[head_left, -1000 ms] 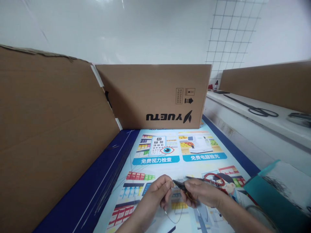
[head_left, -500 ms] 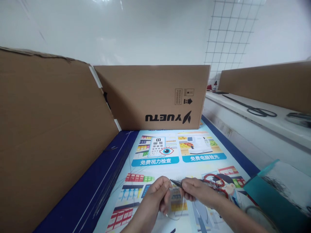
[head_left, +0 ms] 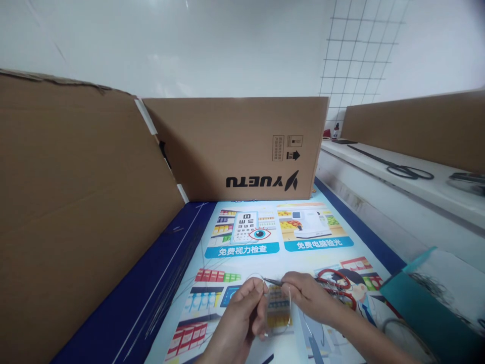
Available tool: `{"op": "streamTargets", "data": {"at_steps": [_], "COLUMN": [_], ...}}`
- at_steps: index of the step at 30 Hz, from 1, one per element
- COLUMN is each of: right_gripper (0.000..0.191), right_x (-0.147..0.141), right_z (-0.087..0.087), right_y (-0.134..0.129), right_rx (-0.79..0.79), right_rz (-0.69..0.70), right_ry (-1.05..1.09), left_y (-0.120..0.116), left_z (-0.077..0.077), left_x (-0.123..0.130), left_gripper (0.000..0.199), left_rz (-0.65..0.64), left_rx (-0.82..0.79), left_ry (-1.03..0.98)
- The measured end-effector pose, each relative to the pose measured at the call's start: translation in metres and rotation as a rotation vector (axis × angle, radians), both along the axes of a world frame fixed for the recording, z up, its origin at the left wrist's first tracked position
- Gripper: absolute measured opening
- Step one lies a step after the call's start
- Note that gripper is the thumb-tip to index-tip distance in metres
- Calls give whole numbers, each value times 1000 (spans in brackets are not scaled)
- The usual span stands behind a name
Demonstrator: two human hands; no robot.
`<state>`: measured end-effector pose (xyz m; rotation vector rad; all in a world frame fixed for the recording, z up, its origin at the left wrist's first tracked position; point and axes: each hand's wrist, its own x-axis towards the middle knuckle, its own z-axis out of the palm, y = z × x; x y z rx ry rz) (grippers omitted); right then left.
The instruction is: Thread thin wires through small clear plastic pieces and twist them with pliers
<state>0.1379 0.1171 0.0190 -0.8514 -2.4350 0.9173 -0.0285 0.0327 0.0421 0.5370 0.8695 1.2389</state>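
Observation:
My left hand (head_left: 244, 308) is closed in a pinch on a thin pale wire (head_left: 290, 308). The wire arcs above my left fingertips and bows in a loop below and between the hands. My right hand (head_left: 308, 296) is closed round a slim dark pointed tool (head_left: 273, 281); its handle is hidden in the palm, so its exact kind does not show. The tool's tip meets the wire close to my left fingertips. Just beyond my right hand lie red-handled scissors or pliers (head_left: 346, 293), partly covered by that hand.
A printed sheet (head_left: 242, 263) covers the blue table (head_left: 166, 253). Cardboard panels (head_left: 197, 151) stand at the left and back. At the right are a teal box (head_left: 428, 298) with dark strands on its white top, and a white ledge bearing black scissors (head_left: 409, 172).
The tool in my right hand has tilted flatter, its tip staying beside my left fingertips. A wire arc now shows above my left hand, and the hanging loop has swung right. The view shifts slightly.

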Motion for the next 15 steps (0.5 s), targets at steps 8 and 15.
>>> {"op": "streamTargets", "data": {"at_steps": [8,15], "right_gripper": [35,34], "right_x": [4,7], "right_z": [-9,-9], "right_y": [6,6], "right_rx": [-386,-841], "right_rz": [55,43], "right_ry": [139,441], "left_y": [6,16], "left_z": [-3,-14], "left_x": [-6,-18], "left_gripper": [21,17], "left_rz": [43,137], "left_rx": [23,-7], "left_ry": [145,312]}}
